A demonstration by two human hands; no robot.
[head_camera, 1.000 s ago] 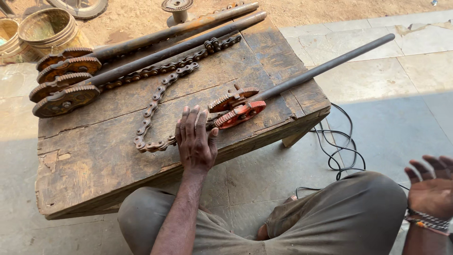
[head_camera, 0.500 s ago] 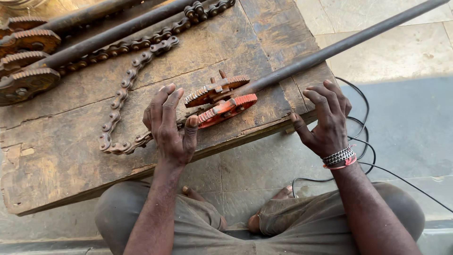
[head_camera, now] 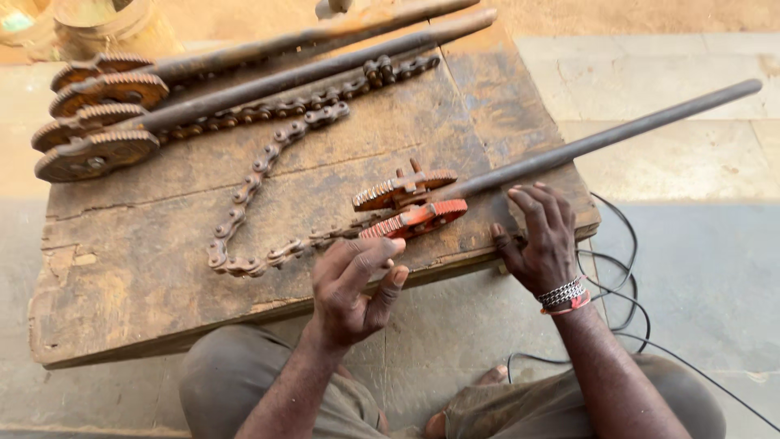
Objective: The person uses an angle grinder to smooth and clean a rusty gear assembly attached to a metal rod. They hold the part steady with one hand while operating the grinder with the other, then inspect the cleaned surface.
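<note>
An orange chain wrench head [head_camera: 412, 203] with toothed jaws lies on a worn wooden table [head_camera: 122, 268]. Its long dark handle [head_camera: 601, 140] runs off to the upper right. A rusty roller chain [head_camera: 268, 195] loops from the jaws across the table top. My left hand [head_camera: 354, 284] hovers at the table's front edge, fingertips touching the lower orange jaw, holding nothing. My right hand [head_camera: 539, 236] rests flat on the table's right front corner, just below the handle, fingers spread. It wears bracelets at the wrist.
Two more rusty chain wrenches [head_camera: 97, 122] with long bars lie at the table's back left. A black cable [head_camera: 617, 309] trails over the grey floor at right. My knees sit below the table edge. A round drum [head_camera: 106, 20] stands at the top left.
My left hand has lifted off the chain and drawn back toward the table edge. My right hand moved from the side edge onto the table corner by the handle.
</note>
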